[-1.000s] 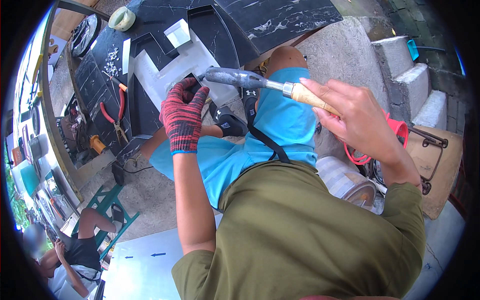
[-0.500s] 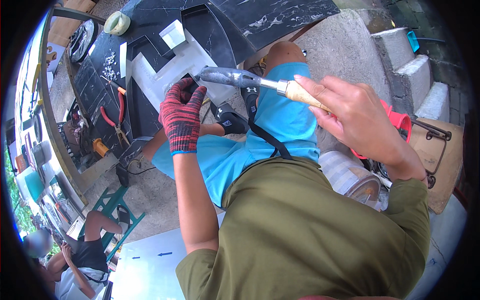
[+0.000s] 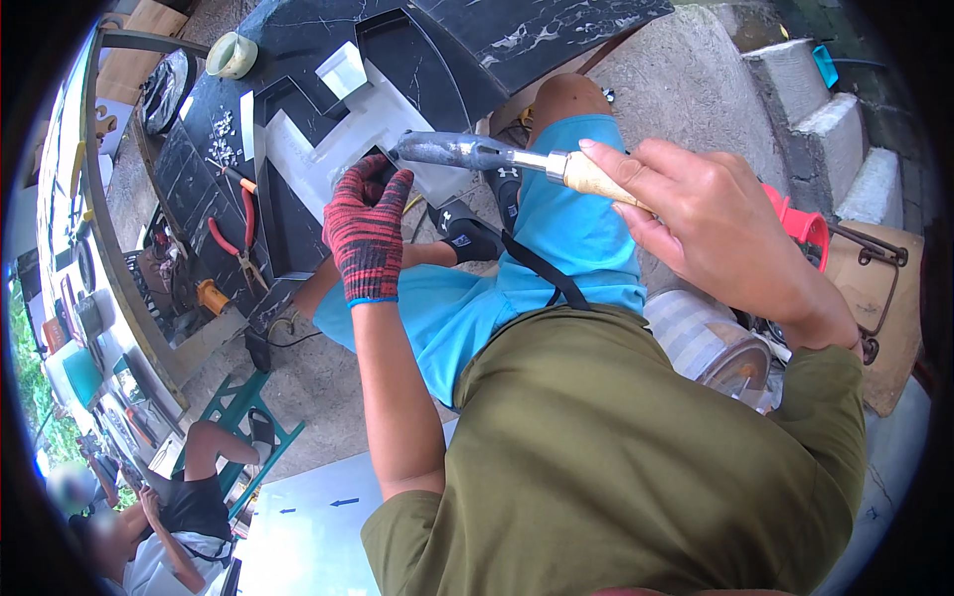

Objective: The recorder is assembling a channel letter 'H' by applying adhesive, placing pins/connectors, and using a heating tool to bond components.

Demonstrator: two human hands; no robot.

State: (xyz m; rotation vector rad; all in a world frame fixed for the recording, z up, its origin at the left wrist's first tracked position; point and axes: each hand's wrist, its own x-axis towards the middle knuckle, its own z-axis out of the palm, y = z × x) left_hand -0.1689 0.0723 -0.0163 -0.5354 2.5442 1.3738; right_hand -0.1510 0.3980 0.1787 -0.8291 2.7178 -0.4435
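Observation:
My right hand [image 3: 701, 199], bare, is closed round the wooden handle of a large soldering iron [image 3: 455, 151]. The iron lies nearly level, its dark barrel pointing left. Its tip meets the edge of a piece beside my left fingers; whether it touches cannot be made out. My left hand [image 3: 365, 233], in a red and black striped knit glove, has its thumb and fingers curled on a dark-walled corner of a white sheet-metal letter-shaped shell [image 3: 397, 117]. Thin black upright walls [image 3: 260, 149] follow the shell's outline. The gripped edge is partly hidden by the glove.
A black marbled tabletop [image 3: 537, 40] carries red-handled pliers [image 3: 238, 246], an orange-handled screwdriver [image 3: 238, 180], small pale bits [image 3: 225, 139] and a pale cup [image 3: 232, 56]. Right of my lap stand a clear bucket [image 3: 711, 343] and a red container [image 3: 800, 228]. Other people sit lower left.
The whole view has shifted slightly. Both hands and the soldering iron keep nearly the same place relative to the shell. A second person's blurred head shows more at lower left.

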